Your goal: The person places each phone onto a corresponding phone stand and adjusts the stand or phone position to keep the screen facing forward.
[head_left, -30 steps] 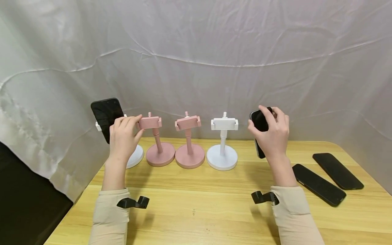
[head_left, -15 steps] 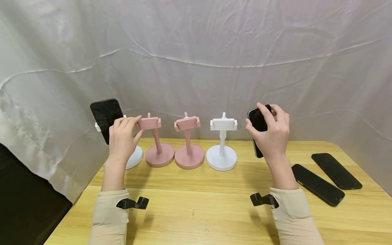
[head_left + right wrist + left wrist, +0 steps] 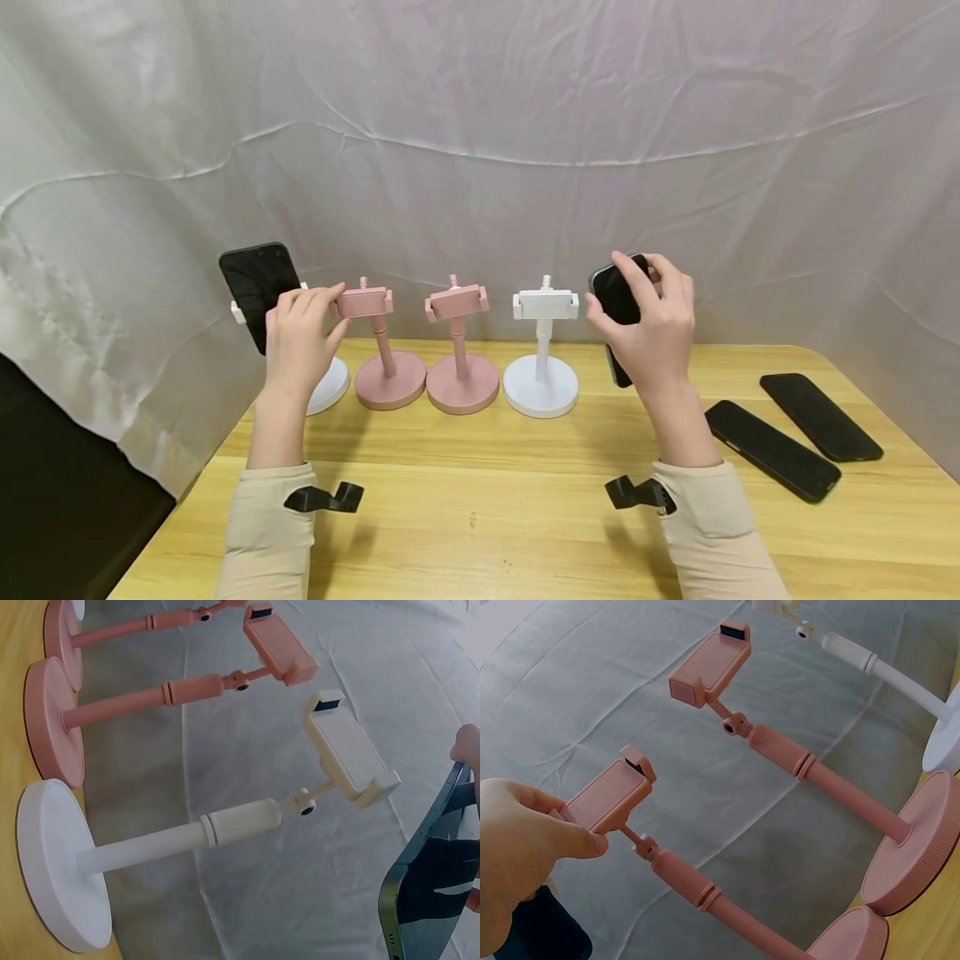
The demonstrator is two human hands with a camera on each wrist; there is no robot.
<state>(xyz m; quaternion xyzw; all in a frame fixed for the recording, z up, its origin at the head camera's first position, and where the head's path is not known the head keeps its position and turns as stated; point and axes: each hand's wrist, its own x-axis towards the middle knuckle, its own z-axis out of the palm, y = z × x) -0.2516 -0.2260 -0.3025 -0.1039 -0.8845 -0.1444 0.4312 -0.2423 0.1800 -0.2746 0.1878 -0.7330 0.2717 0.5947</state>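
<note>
My left hand pinches the left end of the clamp on a pink phone stand, thumb below and fingers above. That clamp's far jaw stands up bare in the left wrist view. A smartphone with a dark screen is in my right hand, gripped by its edges and raised above the table. In the right wrist view the phone's shiny edge shows at the lower right, beside the white stand. Behind my left hand, another phone sits tilted in a white stand, partly hidden by the hand.
A second pink stand and the white stand at the right of the row have no phone in their clamps. Two black phones lie on the wooden table at the right. A pale cloth hangs behind.
My right hand has moved left with the phone, closer to the right-hand white stand. The left hand stays at the pink clamp.
</note>
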